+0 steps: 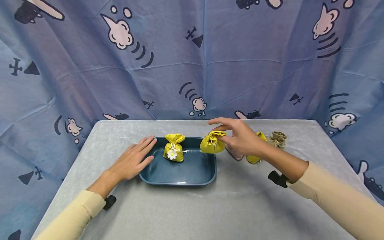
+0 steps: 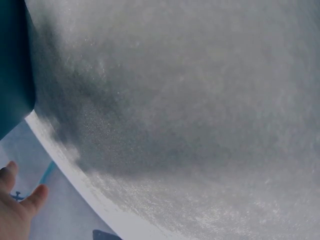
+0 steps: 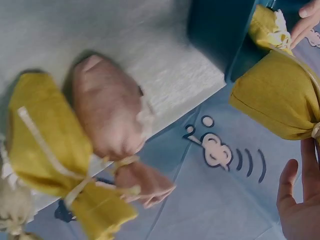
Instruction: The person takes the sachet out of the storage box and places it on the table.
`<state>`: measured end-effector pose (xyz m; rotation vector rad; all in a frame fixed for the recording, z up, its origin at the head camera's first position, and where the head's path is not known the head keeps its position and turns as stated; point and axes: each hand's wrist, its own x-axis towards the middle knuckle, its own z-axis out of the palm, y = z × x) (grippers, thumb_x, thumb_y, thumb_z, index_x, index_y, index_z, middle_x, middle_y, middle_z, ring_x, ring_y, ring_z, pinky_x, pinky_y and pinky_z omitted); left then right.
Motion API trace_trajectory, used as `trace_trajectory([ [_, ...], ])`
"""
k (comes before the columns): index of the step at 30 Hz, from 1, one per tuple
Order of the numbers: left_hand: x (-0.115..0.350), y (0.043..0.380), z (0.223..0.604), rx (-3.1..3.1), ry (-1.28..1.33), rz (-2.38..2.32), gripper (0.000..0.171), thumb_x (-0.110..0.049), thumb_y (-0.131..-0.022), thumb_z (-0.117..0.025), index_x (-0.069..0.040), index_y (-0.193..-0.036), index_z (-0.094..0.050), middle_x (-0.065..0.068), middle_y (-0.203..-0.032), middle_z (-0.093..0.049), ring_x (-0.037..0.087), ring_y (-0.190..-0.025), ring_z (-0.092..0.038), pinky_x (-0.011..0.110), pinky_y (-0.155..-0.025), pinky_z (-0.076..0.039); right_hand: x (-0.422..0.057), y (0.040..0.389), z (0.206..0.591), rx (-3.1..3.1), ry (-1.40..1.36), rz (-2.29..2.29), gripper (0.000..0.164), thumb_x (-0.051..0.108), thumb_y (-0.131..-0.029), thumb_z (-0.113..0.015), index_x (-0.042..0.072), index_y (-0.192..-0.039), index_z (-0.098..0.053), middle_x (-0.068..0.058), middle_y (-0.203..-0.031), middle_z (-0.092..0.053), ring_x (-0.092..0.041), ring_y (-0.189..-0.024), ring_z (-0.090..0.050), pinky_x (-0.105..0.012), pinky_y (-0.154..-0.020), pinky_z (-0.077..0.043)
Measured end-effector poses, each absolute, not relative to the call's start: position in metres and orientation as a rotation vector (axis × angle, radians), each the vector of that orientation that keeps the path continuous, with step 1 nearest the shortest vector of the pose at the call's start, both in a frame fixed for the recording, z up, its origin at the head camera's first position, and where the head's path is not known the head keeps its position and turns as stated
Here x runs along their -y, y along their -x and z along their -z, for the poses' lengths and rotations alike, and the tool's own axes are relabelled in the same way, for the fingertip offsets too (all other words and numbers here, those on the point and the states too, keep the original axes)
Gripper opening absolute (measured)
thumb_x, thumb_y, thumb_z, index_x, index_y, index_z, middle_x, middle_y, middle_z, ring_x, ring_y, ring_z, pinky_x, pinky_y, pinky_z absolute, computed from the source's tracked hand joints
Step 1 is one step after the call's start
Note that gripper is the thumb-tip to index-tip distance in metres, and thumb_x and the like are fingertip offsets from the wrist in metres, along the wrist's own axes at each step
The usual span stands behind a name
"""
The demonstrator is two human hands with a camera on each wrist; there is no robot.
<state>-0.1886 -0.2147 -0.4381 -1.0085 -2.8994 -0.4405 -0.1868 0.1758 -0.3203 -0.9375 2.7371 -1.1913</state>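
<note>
My right hand pinches a yellow drawstring pouch by its gathered neck, over the right rim of a dark teal tray. In the right wrist view that pouch hangs from the fingers beside the tray wall. Inside the tray, toward its back left, stands another yellow pouch with a white flower and a tied string. My left hand rests at the tray's left rim, fingers straight and holding nothing. Only a few of its fingers show in the left wrist view.
Right of the tray lie a pink pouch, a yellow pouch and an olive-beige pouch, close together. A grey cloth covers the table. Behind it hangs a blue patterned curtain.
</note>
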Motion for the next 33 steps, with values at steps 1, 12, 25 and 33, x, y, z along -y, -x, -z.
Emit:
trace_trajectory([
  [1,0.215,0.188,0.438,2.901,1.006,0.440,0.062,-0.032,-0.105,-0.048,-0.008,-0.158,-0.027,0.008,-0.165,-0.021,0.037,-0.147,-0.027,0.060,-0.107,-0.033,-0.179,0.187,0.320,-2.741,0.937,1.196,0.055,-0.012,-0.083,-0.072,0.008,-0.134,-0.061,-0.006,-0.108,-0.075,-0.026,-0.108,-0.069,-0.035,-0.077,-0.044],
  [12,0.214,0.189,0.437,2.905,1.007,0.436,0.063,-0.036,-0.106,-0.045,-0.011,-0.159,-0.025,0.009,-0.165,-0.021,0.036,-0.147,-0.026,0.060,-0.108,-0.032,-0.208,0.182,0.325,-2.758,0.842,1.184,0.054,-0.013,-0.085,-0.070,0.007,-0.134,-0.061,-0.010,-0.111,-0.073,-0.027,-0.105,-0.070,-0.030,-0.067,-0.049],
  [25,0.214,0.189,0.437,2.898,1.011,0.450,0.063,-0.035,-0.106,-0.046,-0.010,-0.159,-0.026,0.010,-0.165,-0.021,0.037,-0.147,-0.027,0.060,-0.108,-0.032,-0.224,0.175,0.340,-2.737,0.816,1.179,0.053,-0.013,-0.083,-0.071,0.004,-0.133,-0.061,-0.014,-0.123,-0.068,-0.027,-0.104,-0.070,-0.033,-0.074,-0.055],
  [33,0.215,0.189,0.438,2.888,1.017,0.457,0.062,-0.038,-0.106,-0.044,-0.010,-0.159,-0.026,0.010,-0.164,-0.022,0.037,-0.147,-0.027,0.060,-0.107,-0.033,-0.225,0.174,0.363,-2.680,0.798,1.230,0.052,-0.016,-0.083,-0.069,0.002,-0.131,-0.062,-0.016,-0.116,-0.071,-0.029,-0.102,-0.071,-0.024,-0.052,-0.046],
])
